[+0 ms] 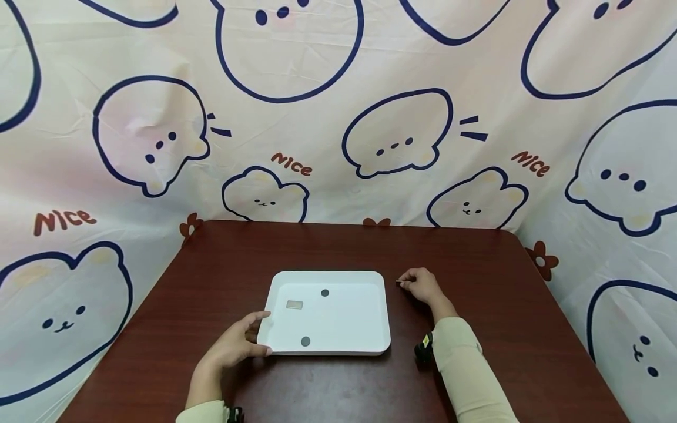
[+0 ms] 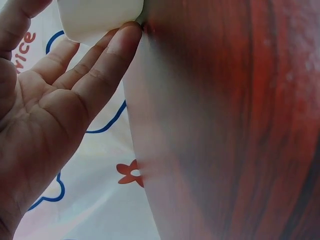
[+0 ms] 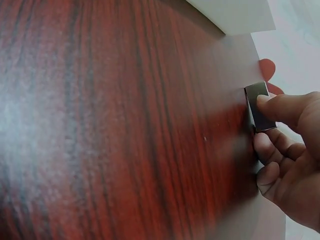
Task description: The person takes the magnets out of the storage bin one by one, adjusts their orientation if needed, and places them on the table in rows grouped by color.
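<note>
A shallow white tray (image 1: 344, 317) with rounded corners lies on the table. Inside it are a small grey rectangular piece (image 1: 294, 305) and two round grey discs, one disc (image 1: 325, 292) near the back and the other disc (image 1: 305, 341) near the front. My left hand (image 1: 235, 346) holds the tray's left side, thumb at the front corner and index finger on the left rim. To the right of the tray, my right hand (image 1: 421, 286) pinches a flat, shiny rectangular metal piece (image 3: 258, 107) between thumb and fingers, low over the tabletop.
The dark reddish wood-grain table (image 1: 508, 341) is enclosed at the back and sides by a pale printed cloth (image 1: 328, 135) with bear outlines. Dark wrist devices sit at both cuffs, one device (image 1: 424, 351) showing beside the right sleeve.
</note>
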Tool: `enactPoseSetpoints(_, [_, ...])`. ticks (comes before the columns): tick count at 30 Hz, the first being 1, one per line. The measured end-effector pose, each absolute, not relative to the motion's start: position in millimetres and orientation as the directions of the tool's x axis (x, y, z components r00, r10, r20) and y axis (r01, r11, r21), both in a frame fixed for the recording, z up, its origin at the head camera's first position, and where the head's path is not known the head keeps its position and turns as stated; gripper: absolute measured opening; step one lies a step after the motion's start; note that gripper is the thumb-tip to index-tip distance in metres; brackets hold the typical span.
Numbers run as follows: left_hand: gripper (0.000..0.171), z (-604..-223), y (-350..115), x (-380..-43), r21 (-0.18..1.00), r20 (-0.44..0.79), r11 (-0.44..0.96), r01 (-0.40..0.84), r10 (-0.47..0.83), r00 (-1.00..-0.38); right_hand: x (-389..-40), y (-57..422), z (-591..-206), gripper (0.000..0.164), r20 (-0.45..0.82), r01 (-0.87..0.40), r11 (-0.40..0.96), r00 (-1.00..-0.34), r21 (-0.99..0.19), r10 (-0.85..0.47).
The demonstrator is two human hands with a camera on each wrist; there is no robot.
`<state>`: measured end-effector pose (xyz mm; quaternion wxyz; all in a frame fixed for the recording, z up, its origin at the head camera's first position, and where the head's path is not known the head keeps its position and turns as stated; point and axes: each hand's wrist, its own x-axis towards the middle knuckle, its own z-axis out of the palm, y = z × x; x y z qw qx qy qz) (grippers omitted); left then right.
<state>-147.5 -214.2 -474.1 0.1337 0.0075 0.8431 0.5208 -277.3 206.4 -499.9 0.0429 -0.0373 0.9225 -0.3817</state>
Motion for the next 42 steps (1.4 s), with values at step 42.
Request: enactPoseSetpoints(42, [0.084, -478.5, -216.1, -147.0, 0.889, -0.222, 0.439, -0.131, 0.16, -0.962, -257.7, 203.7, -489.8, 0.022, -0.059, -0.01, 0.646, -0.995, -0.763, -0.085])
